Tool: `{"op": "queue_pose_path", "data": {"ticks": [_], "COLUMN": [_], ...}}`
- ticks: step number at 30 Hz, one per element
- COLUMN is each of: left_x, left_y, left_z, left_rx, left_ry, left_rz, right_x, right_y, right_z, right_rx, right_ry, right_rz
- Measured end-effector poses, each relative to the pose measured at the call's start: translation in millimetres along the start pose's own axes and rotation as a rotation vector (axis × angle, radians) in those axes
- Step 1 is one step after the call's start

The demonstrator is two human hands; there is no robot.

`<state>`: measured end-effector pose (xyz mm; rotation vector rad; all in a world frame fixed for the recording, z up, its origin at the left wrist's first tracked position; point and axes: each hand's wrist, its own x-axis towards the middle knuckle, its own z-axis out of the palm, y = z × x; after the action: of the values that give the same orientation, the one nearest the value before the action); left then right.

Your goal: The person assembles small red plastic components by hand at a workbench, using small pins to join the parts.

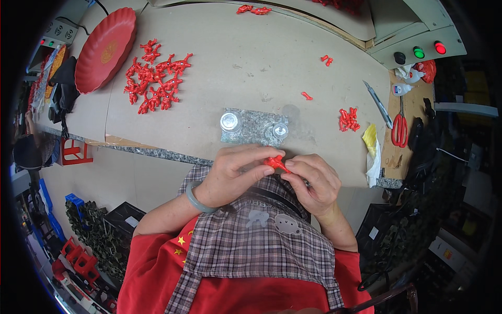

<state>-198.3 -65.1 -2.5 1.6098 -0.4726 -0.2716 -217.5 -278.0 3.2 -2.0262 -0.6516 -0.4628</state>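
Observation:
Between my two hands, just off the table's near edge, is a small red plastic figure [275, 163]. My left hand [238, 170] pinches its left end with thumb and fingers. The fingertips of my right hand [315, 180] close on its right end, and they partly cover it. Just beyond my hands lies a speckled stone slab [254, 134] carrying a larger round clear container [230, 122] and a smaller one [280, 130]. A cluster of similar red figures [157, 78] lies at the left. Small red pieces [349, 120] form a little heap to the right.
A red scalloped tray [106, 51] stands at the far left. On the right are a utility knife [377, 103], red-handled scissors [400, 131], a small white bottle [401, 89] and a yellow-and-white wrapper [372, 152]. A control panel [418, 52] with lit buttons borders the back right.

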Motion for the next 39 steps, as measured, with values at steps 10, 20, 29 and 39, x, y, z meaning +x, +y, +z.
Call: {"op": "queue_pose_path", "data": {"ticks": [10,20,29,39], "left_x": [-0.3,3.6,3.1,3.7], "left_y": [-0.7,3.2,-3.2,-0.7], "left_z": [3.0,2.4,4.9,7.9], "left_rx": [0.069,0.144,0.180,0.195], "left_ry": [0.033,0.032,0.057,0.071], "left_rz": [0.072,0.127,0.190,0.172], "right_x": [-1.5,-2.3,-3.7,-5.2], "right_y": [-0.7,3.0,4.8,3.8], "right_z": [4.6,-0.3,3.6,5.7], "right_rx": [-0.177,-0.144,-0.131,-0.123], "right_ry": [0.035,-0.017,0.005,0.024], "right_rz": [-0.159,-0.191,-0.173,-0.099]}}
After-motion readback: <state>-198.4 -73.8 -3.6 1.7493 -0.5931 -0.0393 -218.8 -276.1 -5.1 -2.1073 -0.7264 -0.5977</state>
